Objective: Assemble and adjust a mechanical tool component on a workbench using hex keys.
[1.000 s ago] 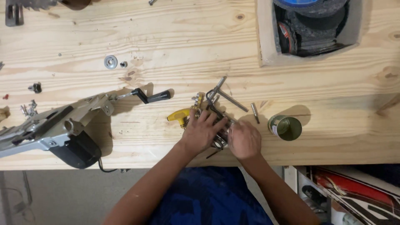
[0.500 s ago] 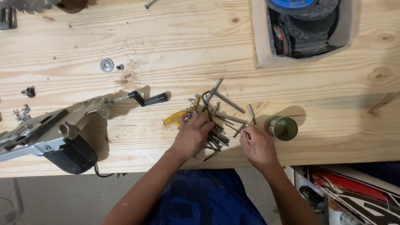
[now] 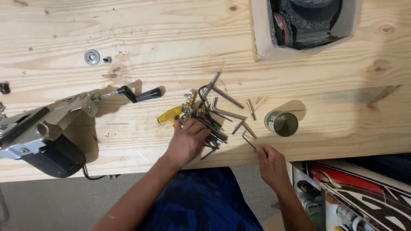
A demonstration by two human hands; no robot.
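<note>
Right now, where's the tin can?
Head view: the tin can lies on its side on the workbench, right of the hex keys and just above the right hand.

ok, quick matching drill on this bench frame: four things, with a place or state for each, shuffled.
1. open metal tin can
2. yellow-handled tool
3. round metal washer
4. single bent hex key

a. pinched by right hand
b. far left of the wooden bench
c. just left of the key pile
d. on its side, right of the key pile

Pairs: 1-d, 2-c, 3-b, 4-a
</note>
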